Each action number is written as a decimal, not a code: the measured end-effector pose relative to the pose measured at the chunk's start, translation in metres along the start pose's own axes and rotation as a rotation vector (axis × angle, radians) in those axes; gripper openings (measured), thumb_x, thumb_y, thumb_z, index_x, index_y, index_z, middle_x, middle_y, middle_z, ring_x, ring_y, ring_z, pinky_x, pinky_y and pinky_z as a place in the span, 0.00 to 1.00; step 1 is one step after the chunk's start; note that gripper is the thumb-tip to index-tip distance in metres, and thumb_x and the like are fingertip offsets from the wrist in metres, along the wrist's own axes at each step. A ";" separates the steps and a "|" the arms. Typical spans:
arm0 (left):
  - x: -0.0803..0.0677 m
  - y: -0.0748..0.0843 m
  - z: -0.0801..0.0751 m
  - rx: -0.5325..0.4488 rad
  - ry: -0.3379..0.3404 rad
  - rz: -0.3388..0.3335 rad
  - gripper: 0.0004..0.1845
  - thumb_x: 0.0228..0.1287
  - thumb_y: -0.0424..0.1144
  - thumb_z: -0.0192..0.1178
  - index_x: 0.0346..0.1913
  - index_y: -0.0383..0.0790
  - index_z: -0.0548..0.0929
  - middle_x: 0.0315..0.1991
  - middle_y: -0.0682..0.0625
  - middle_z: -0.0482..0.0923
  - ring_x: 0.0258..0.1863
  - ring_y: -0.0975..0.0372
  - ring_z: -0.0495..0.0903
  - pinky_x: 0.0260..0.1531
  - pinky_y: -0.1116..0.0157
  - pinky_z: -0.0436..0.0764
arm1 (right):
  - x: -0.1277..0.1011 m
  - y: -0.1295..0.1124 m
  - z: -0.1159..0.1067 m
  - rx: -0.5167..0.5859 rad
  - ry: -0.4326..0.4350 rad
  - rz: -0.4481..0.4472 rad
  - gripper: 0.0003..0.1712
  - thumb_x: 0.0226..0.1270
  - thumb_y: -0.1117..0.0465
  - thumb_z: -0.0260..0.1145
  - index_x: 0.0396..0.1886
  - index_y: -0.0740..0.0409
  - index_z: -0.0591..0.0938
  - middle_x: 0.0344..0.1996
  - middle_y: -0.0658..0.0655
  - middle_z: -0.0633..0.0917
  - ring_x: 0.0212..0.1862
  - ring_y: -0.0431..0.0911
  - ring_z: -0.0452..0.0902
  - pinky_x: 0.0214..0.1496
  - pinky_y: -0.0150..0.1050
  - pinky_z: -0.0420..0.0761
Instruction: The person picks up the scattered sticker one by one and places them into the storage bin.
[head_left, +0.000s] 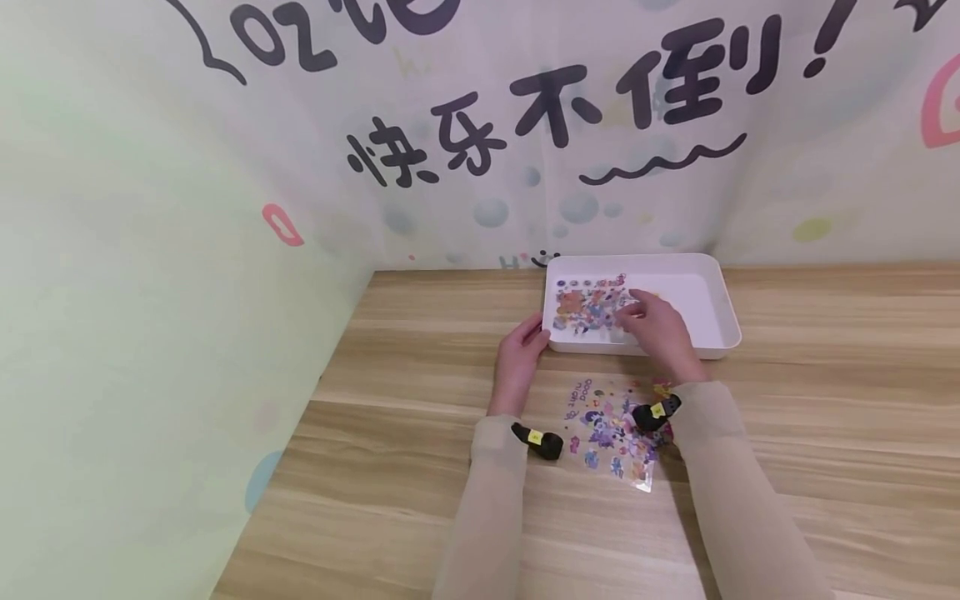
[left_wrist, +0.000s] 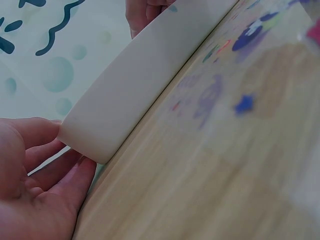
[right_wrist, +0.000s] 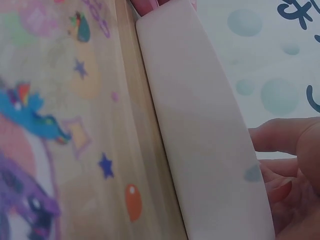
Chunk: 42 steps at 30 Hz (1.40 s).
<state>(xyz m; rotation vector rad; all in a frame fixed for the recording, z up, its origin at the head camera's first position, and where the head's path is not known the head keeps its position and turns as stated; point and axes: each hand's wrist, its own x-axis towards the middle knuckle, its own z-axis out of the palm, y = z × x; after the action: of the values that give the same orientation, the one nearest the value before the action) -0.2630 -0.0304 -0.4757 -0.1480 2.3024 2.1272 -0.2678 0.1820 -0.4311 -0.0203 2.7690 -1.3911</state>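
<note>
A white tray [head_left: 705, 304] stands on the wooden table against the printed backdrop. My left hand [head_left: 519, 350] grips its front left corner. In the left wrist view the thumb lies at the rim, with other fingers against the wall [left_wrist: 115, 105]. Inside the tray's left part lies a clear sheet of colourful stickers [head_left: 573, 304]. My right hand [head_left: 656, 329] reaches over the tray's front wall, fingers bent at the sheet's right side. Whether they pinch anything is hidden. Another clear sticker sheet [head_left: 600, 429], with purple and blue pony figures, lies on the table before the tray, partly below the right wrist.
The wooden tabletop [head_left: 405, 417] extends to both sides of the tray. Behind it hangs a cloth [head_left: 487, 217] with large dark characters and bubbles. A pale wall [head_left: 150, 333] borders the table on the left. Each wrist carries a black camera [head_left: 547, 444].
</note>
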 end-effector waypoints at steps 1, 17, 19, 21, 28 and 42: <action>0.000 0.000 0.000 0.001 0.000 0.000 0.21 0.61 0.43 0.56 0.58 0.52 0.72 0.54 0.60 0.72 0.50 0.71 0.71 0.48 0.73 0.73 | 0.000 0.000 0.000 -0.003 -0.002 0.000 0.34 0.66 0.54 0.54 0.66 0.62 0.56 0.48 0.64 0.75 0.46 0.55 0.71 0.50 0.51 0.73; 0.000 0.001 0.000 0.008 -0.001 0.007 0.21 0.60 0.44 0.56 0.58 0.52 0.72 0.54 0.60 0.72 0.51 0.70 0.71 0.49 0.72 0.73 | 0.001 -0.002 0.004 -0.118 -0.037 0.002 0.30 0.65 0.53 0.54 0.64 0.60 0.63 0.51 0.64 0.75 0.50 0.57 0.70 0.49 0.54 0.72; -0.001 0.001 -0.001 0.006 -0.003 0.006 0.21 0.60 0.43 0.56 0.58 0.51 0.72 0.54 0.59 0.72 0.51 0.70 0.72 0.48 0.72 0.73 | 0.001 -0.002 0.006 -0.154 -0.029 -0.002 0.30 0.65 0.53 0.55 0.64 0.60 0.63 0.51 0.64 0.75 0.50 0.58 0.70 0.48 0.54 0.72; 0.000 0.000 -0.001 0.000 -0.005 0.008 0.21 0.61 0.43 0.56 0.58 0.50 0.72 0.54 0.58 0.72 0.51 0.70 0.72 0.49 0.72 0.73 | 0.001 -0.003 0.006 -0.177 -0.023 -0.004 0.31 0.64 0.53 0.55 0.64 0.60 0.63 0.51 0.64 0.75 0.50 0.59 0.70 0.48 0.55 0.71; 0.000 0.000 -0.001 0.001 -0.009 0.014 0.22 0.61 0.42 0.55 0.59 0.48 0.71 0.55 0.57 0.72 0.51 0.70 0.72 0.48 0.73 0.73 | 0.000 -0.004 0.008 -0.219 -0.005 -0.023 0.31 0.63 0.53 0.56 0.64 0.60 0.63 0.51 0.64 0.76 0.49 0.59 0.71 0.48 0.57 0.70; -0.001 0.001 0.000 0.005 -0.004 0.007 0.22 0.61 0.43 0.56 0.59 0.50 0.71 0.54 0.58 0.72 0.51 0.70 0.72 0.48 0.72 0.73 | -0.001 -0.003 0.008 -0.244 -0.011 -0.041 0.29 0.63 0.50 0.56 0.59 0.61 0.69 0.50 0.63 0.76 0.49 0.58 0.72 0.46 0.55 0.71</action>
<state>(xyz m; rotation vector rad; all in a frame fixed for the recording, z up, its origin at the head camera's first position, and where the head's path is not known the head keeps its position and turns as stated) -0.2619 -0.0306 -0.4751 -0.1358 2.3089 2.1234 -0.2668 0.1739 -0.4334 -0.0932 2.9258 -1.0480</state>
